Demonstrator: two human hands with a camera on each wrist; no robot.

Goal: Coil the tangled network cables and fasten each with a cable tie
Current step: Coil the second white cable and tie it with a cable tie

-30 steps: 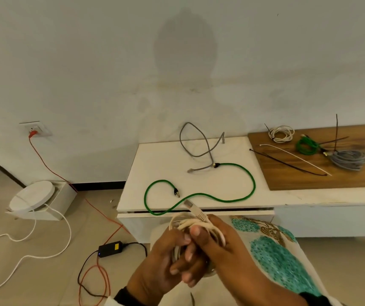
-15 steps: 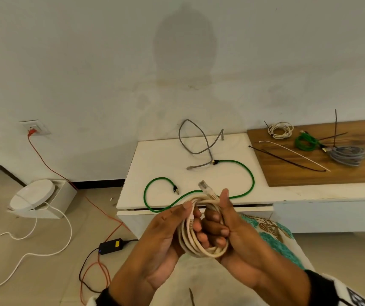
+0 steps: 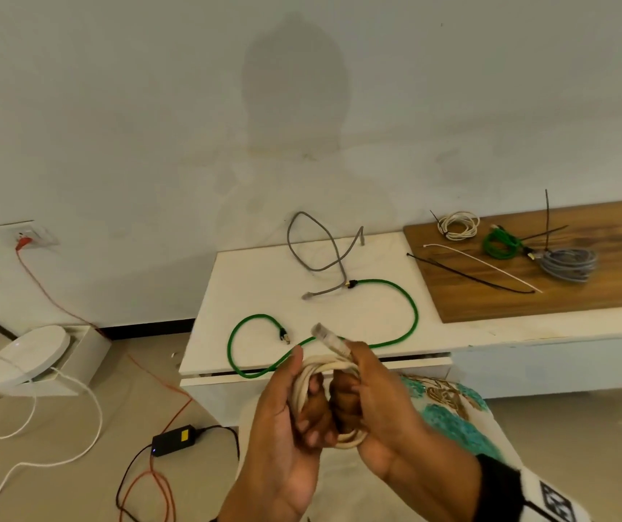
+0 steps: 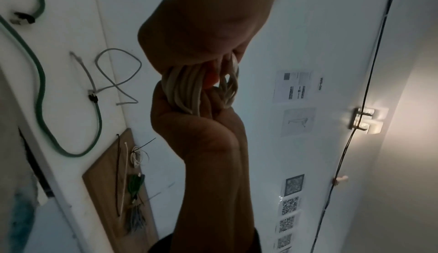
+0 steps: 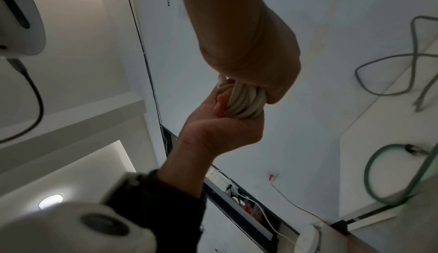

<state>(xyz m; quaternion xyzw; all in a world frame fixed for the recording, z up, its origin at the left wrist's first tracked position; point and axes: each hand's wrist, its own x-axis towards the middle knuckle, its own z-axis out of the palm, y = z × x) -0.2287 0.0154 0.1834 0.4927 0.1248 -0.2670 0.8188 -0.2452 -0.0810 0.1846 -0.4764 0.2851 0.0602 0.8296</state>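
Observation:
Both hands hold a coiled beige network cable (image 3: 333,367) in front of the white table (image 3: 249,288). My left hand (image 3: 281,405) grips the coil's left side, thumb up. My right hand (image 3: 373,401) grips its right side, and the cable's clear plug (image 3: 325,334) sticks up above the thumb. The wrist views show the strands (image 4: 187,88) (image 5: 244,99) clamped between the two hands. A loose green cable (image 3: 396,295) and a loose grey cable (image 3: 317,254) lie on the table. A black cable tie (image 3: 471,275) and a white cable tie (image 3: 482,261) lie on the wooden board (image 3: 584,299).
On the board sit three tied coils: white (image 3: 458,224), green (image 3: 499,244), grey (image 3: 569,263). On the floor to the left are a white round device (image 3: 27,356), a black power adapter (image 3: 177,440) and trailing orange and white wires. A patterned cushion (image 3: 452,416) lies under my right arm.
Both hands have risen with the beige coil and turned palms inward, gripping it from either side. The plug now points up and left. The table cables have not moved.

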